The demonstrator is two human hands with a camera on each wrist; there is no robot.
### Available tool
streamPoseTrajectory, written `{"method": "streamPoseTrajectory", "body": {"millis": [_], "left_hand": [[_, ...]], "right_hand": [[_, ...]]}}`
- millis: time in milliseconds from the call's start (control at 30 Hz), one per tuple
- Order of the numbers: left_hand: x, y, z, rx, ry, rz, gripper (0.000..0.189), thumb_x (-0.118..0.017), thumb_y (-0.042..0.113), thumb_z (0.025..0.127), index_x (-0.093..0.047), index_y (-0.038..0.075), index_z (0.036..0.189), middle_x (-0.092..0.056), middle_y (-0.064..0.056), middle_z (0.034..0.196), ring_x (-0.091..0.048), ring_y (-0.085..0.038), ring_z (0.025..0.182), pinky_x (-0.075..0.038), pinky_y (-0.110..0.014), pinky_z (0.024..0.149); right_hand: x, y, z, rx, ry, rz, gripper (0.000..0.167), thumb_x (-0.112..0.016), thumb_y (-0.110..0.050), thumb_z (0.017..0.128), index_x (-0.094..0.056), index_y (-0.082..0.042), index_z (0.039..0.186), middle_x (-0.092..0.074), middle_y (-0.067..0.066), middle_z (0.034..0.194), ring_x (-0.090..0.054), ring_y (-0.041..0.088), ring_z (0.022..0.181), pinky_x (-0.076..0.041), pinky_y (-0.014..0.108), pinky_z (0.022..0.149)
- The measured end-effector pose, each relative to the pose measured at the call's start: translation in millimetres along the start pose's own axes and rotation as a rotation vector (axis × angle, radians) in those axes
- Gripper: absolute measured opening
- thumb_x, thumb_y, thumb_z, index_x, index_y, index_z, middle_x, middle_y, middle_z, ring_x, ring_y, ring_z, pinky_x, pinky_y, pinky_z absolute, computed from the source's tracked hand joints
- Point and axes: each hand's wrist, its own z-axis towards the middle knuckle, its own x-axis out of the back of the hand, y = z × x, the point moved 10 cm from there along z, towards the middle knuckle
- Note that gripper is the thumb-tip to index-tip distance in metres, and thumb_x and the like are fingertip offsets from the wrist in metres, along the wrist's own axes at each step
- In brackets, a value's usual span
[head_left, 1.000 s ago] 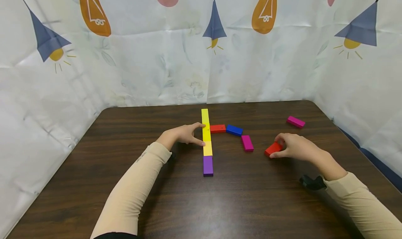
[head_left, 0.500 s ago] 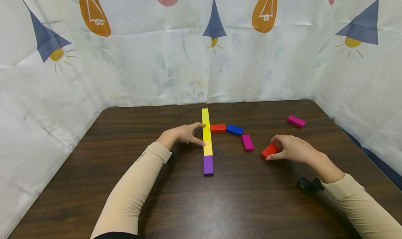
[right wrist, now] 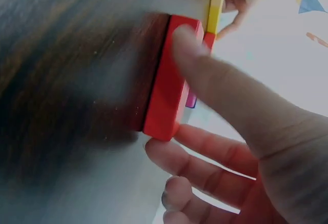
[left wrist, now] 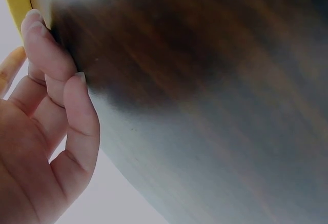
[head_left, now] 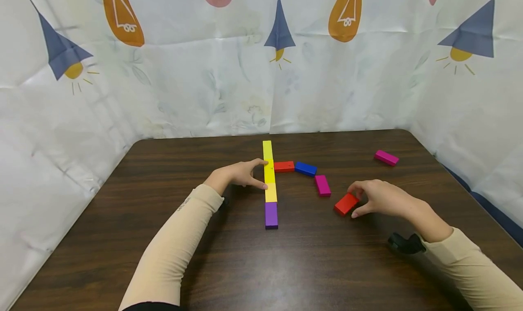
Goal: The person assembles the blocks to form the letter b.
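In the head view my left hand (head_left: 241, 174) has thumb and index finger spread, their tips on the left edge of a straight column of yellow blocks (head_left: 269, 177). A purple block (head_left: 271, 214) ends the column at the near side. My right hand (head_left: 382, 197) is at a loose red block (head_left: 346, 204) lying slanted on the table. Its index fingertip is at the block's far corner, while the thumb stands a little off the near side. In the right wrist view the blurred thumb overlaps the red block (right wrist: 166, 85), with fingertips at its end.
From the yellow column a curve runs right: a red block (head_left: 283, 166), a blue block (head_left: 305, 168) and a magenta block (head_left: 323, 185). Another magenta block (head_left: 386, 157) lies at the far right of the brown table (head_left: 253, 270). A printed curtain (head_left: 204, 88) stands behind.
The right hand has moved the loose red block left and slightly nearer, and its thumb has come away from the block. The left hand has stayed in place.
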Motion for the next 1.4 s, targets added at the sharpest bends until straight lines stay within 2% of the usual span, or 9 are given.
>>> {"method": "streamPoseTrajectory", "body": {"millis": [100, 233, 467, 700, 833, 1033, 1400], "left_hand": [[0.3, -0.3, -0.2, 0.003, 0.002, -0.003, 0.09, -0.078, 0.043, 0.092, -0.026, 0.021, 0.162, -0.061, -0.013, 0.106, -0.063, -0.027, 0.085, -0.05, -0.042, 0.087], [0.4, 1.0, -1.3, 0.002, 0.005, -0.002, 0.09, -0.078, 0.043, 0.092, -0.027, 0.02, 0.162, -0.059, -0.015, 0.115, -0.063, -0.027, 0.086, -0.05, -0.042, 0.088], [0.3, 0.7, -1.2, 0.001, 0.01, -0.004, 0.089, -0.078, 0.043, 0.092, -0.028, 0.021, 0.162, -0.056, -0.014, 0.115, -0.061, -0.026, 0.084, -0.05, -0.039, 0.084], [-0.1, -0.3, -1.1, 0.003, 0.008, -0.012, 0.089, -0.078, 0.043, 0.091, -0.028, 0.021, 0.162, -0.058, -0.015, 0.125, -0.063, -0.027, 0.087, -0.05, -0.041, 0.087], [0.0, -0.3, -0.7, 0.003, 0.003, -0.014, 0.09, -0.078, 0.043, 0.091, -0.028, 0.021, 0.162, -0.061, -0.015, 0.121, -0.063, -0.027, 0.087, -0.05, -0.041, 0.088], [1.7, 0.6, 0.4, 0.0, 0.006, 0.006, 0.091, -0.079, 0.044, 0.091, -0.027, 0.021, 0.162, -0.056, -0.014, 0.112, -0.062, -0.026, 0.084, -0.049, -0.04, 0.084], [0.6, 0.2, -0.3, 0.002, 0.002, 0.011, 0.091, -0.078, 0.044, 0.091, -0.027, 0.021, 0.162, -0.057, -0.013, 0.11, -0.062, -0.026, 0.084, -0.049, -0.04, 0.086]], "right_hand": [[0.1, -1.9, 0.6, 0.021, -0.002, 0.014, 0.051, -0.089, -0.03, 0.081, -0.069, -0.002, 0.119, -0.068, -0.001, 0.099, -0.064, 0.018, 0.089, -0.054, 0.041, 0.076], [-0.8, -6.1, 2.3, 0.053, 0.012, 0.028, 0.041, -0.087, -0.024, 0.084, -0.07, -0.003, 0.115, -0.068, -0.004, 0.095, -0.063, 0.015, 0.085, -0.053, 0.037, 0.074], [-2.7, -15.4, 5.9, 0.098, 0.04, 0.045, 0.035, -0.086, -0.023, 0.084, -0.072, -0.006, 0.112, -0.066, -0.008, 0.09, -0.06, 0.009, 0.08, -0.051, 0.032, 0.071], [-6.2, -23.5, 10.2, 0.123, 0.061, 0.054, 0.034, -0.087, -0.024, 0.084, -0.072, -0.007, 0.109, -0.065, -0.009, 0.087, -0.058, 0.007, 0.077, -0.05, 0.029, 0.068], [-7.1, -27.9, 12.2, 0.133, 0.066, 0.053, 0.032, -0.086, -0.024, 0.084, -0.072, -0.008, 0.109, -0.064, -0.01, 0.086, -0.057, 0.006, 0.076, -0.049, 0.028, 0.067], [-7.3, -34.3, 15.3, 0.146, 0.068, 0.046, 0.031, -0.086, -0.023, 0.085, -0.072, -0.009, 0.108, -0.062, -0.01, 0.084, -0.055, 0.006, 0.074, -0.047, 0.028, 0.066], [-9.9, -39.5, 20.3, 0.162, 0.07, 0.05, 0.029, -0.087, -0.023, 0.084, -0.072, -0.009, 0.106, -0.063, -0.01, 0.084, -0.055, 0.006, 0.075, -0.048, 0.028, 0.066]]}}
